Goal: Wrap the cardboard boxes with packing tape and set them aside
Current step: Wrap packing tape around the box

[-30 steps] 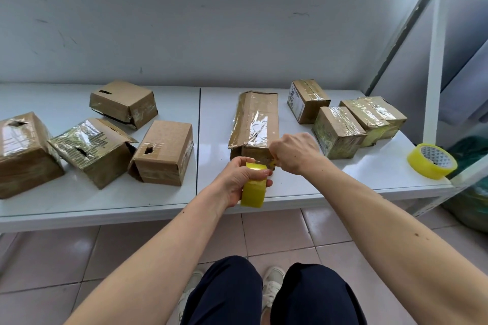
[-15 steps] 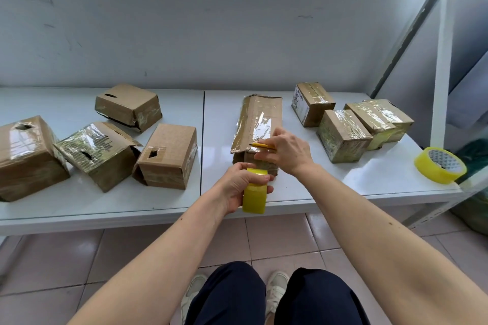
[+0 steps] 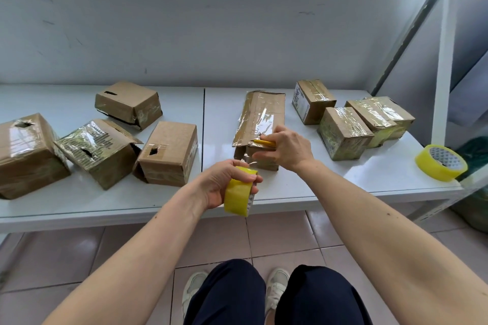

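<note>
Two hands busy: left hand [image 3: 224, 182] grips tape roll [image 3: 239, 194] over worktop [image 3: 303, 187] front edge; right hand [image 3: 286, 148] pinches yellow cutter [image 3: 264, 142] on long box [image 3: 260, 126].

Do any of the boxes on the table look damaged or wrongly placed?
Yes. Three left boxes have ragged holes torn in their tops. The taped one sits tilted with a flap sticking open. The rear box gapes along its lower seam.

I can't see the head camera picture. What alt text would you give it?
A person's left hand grips a yellow tape roll while the right hand holds a yellow cutter against a long cardboard box on a white shelf. More boxes sit on both sides, and a spare tape roll lies far right.
</note>
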Tool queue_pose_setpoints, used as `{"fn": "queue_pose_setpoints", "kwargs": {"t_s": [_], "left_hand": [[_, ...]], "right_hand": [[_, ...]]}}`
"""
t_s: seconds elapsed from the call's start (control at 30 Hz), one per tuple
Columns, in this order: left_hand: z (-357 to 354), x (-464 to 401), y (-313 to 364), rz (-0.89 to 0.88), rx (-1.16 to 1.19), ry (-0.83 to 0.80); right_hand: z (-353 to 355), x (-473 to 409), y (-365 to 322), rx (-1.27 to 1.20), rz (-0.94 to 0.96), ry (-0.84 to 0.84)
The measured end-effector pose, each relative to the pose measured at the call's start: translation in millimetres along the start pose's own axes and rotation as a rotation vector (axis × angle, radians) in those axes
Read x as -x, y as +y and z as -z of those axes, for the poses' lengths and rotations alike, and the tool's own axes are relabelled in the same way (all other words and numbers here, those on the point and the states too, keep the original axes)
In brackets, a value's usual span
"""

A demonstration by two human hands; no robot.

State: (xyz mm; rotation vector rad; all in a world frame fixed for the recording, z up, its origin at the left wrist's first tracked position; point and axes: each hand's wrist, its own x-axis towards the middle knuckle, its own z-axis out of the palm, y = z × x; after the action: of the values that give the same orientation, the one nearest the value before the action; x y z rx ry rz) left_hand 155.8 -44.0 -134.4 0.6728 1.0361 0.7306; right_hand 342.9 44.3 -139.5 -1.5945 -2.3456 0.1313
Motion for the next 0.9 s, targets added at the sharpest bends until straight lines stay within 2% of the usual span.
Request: {"fn": "queue_pose_setpoints", "kwargs": {"t_s": [0.1,0.17,0.23,0.3,0.37,0.4,0.5,0.6,0.67,0.8,0.9], "left_hand": [[-4.2,-3.2,-5.0,-0.054,-0.025,0.033],[-4.3,-2.1,-8.6,-0.099,-0.050,0.049],[-3.2,1.8,-11.6,-0.136,-0.070,0.053],[-2.7,4.0,-14.2,-0.173,-0.078,0.054],[-5.0,7.0,-14.5,-0.202,-0.083,0.053],[-7.0,8.0,-15.0,-0.212,-0.089,0.049],[-12.8,9.4,-14.8,-0.229,-0.099,0.049],[-17.1,11.6,-13.4,-0.236,-0.088,0.051],[-20.6,13.6,-14.0,-0.240,-0.097,0.048],[-25.7,17.4,-13.8,-0.276,-0.125,0.072],[-29.3,18.6,-11.0,-0.327,-0.158,0.068]], "right_hand": [[-8.1,-2.5,-10.5,0.132,-0.021,0.025],[-8.7,-4.7,-16.6,0.117,-0.046,-0.002],[1.7,-3.3,-18.3,0.028,-0.116,-0.052],[19.2,2.1,-21.4,-0.164,-0.198,-0.110],[32.7,11.5,-30.1,-0.348,-0.216,-0.197],[37.4,17.6,-35.8,-0.352,-0.204,-0.250],[42.2,28.8,-49.7,-0.216,-0.178,-0.345],[37.8,29.8,-49.1,-0.071,-0.143,-0.291],[37.9,31.4,-46.5,-0.069,-0.158,-0.211],[44.8,34.4,-43.4,-0.276,-0.236,-0.152],[55.9,39.8,-34.8,-0.649,-0.407,-0.300]]}}
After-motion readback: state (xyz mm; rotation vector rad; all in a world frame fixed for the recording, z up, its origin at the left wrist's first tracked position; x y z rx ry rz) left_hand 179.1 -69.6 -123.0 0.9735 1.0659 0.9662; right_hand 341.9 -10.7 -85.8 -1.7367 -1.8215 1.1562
